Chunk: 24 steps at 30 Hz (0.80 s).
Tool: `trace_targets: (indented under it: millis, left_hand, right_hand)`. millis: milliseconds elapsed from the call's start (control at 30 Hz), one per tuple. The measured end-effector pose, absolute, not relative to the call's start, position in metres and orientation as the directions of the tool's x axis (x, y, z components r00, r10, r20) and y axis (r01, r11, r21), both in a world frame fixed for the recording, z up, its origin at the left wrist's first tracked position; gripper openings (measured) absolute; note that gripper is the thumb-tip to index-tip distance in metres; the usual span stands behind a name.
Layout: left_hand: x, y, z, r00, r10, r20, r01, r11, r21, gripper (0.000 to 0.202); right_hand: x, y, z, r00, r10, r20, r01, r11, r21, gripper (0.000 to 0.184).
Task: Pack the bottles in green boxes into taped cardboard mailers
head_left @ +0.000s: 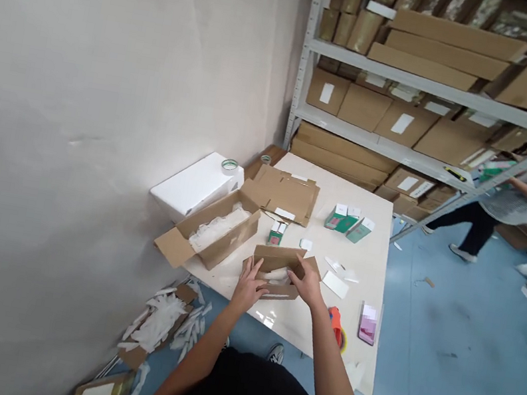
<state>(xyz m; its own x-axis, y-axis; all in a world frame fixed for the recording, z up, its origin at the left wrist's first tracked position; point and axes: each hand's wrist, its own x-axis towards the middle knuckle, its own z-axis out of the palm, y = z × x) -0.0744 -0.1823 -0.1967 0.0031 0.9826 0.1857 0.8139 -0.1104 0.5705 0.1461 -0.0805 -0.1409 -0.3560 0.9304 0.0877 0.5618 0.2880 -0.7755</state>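
A small open cardboard box (280,292) stands at the near edge of the table, its flaps up and whitish packing (277,275) inside. My left hand (248,286) grips the left end of this box, fingers over its rim. At the right end, my right hand (307,284) holds the wall, with some fingers reaching inside near the packing; their tips are partly hidden. Just behind the box is a small green and white carton (276,233). A white rectangular piece (335,284) lies to the right of my right hand.
A longer open box (230,246) with white packing stands left, beside a white box (195,183) carrying a tape roll (229,165). Flat cardboard (288,196), green cartons (348,220), an orange tape dispenser (335,324) and a phone (368,323) lie about. Beyond are shelves (433,88) and another person (520,200).
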Motion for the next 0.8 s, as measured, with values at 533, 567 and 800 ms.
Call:
trace_targets:
  millis: [533, 567, 800]
  left_hand:
    - [0.025, -0.092, -0.251, 0.247, 0.965, -0.092, 0.853, -0.172, 0.493, 0.024]
    - [0.024, -0.086, -0.255, 0.245, 0.958, -0.152, 0.862, -0.143, 0.487, 0.027]
    - [-0.003, -0.074, -0.281, 0.328, 0.921, -0.208, 0.776, -0.137, 0.615, 0.043]
  right_hand:
    - [0.265, -0.074, -0.174, -0.007, 0.999, -0.032, 0.513, -0.024, -0.858, 0.065]
    - [0.26, -0.074, -0.179, 0.003, 0.999, -0.046, 0.5, -0.042, -0.865, 0.065]
    - [0.2, -0.052, -0.198, -0.028, 0.989, -0.146, 0.414, -0.122, -0.902, 0.063]
